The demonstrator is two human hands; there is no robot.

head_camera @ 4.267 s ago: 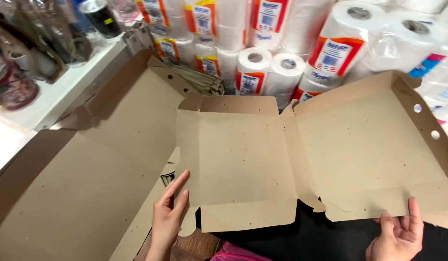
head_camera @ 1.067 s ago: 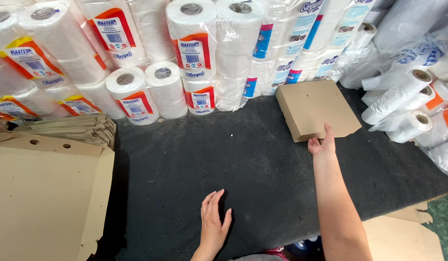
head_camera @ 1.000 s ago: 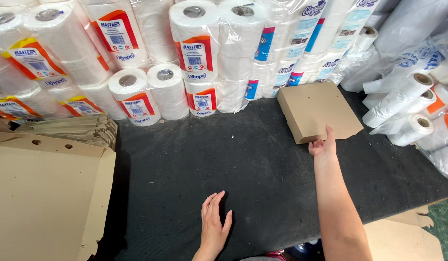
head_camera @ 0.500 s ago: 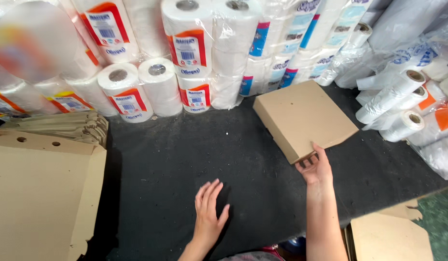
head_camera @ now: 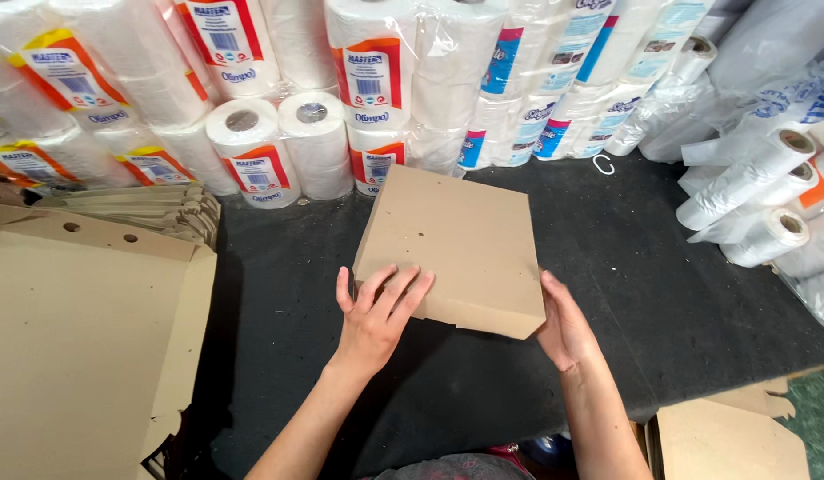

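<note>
Your left hand (head_camera: pixel 374 316) is lying flat, fingers spread, on the near left corner of the folded cardboard box (head_camera: pixel 456 244), gripping nothing. Your right hand (head_camera: pixel 563 322) is pressing open-palmed against the box's near right edge, not closed around it. The box is sitting closed on the black table (head_camera: pixel 625 267), turned at an angle. To your left, unfolded cardboard blanks (head_camera: pixel 83 329) are lying stacked. Beyond the box, wrapped paper rolls (head_camera: pixel 279 142) are lining the table's far side.
</note>
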